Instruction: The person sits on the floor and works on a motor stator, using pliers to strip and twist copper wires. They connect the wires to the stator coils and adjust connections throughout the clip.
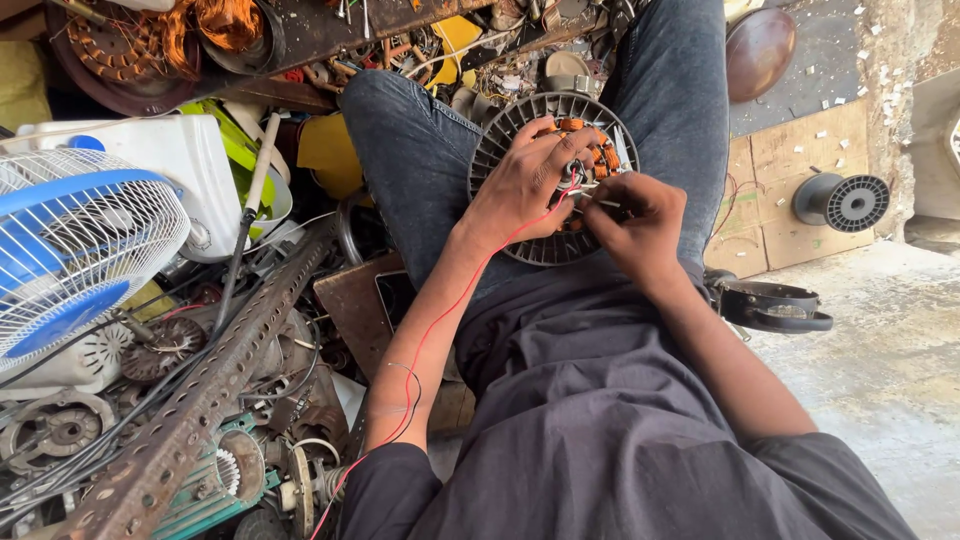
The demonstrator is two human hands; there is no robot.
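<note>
A round grey finned fan motor (520, 130) with copper windings rests on my lap between my knees. My left hand (525, 185) lies over the windings and grips the motor, fingers spread across its centre. A thin red wire (440, 320) runs from the motor down along my left forearm. My right hand (640, 215) is closed at the motor's right edge, pinching something small among the wires; what it holds is hidden by the fingers.
A blue and white fan (70, 240) stands at the left. A perforated rusty metal bar (210, 390) lies across a heap of motor parts. An empty black spool (845, 200) sits on a wooden board at the right, a black ring-shaped part (775, 305) beside my hip.
</note>
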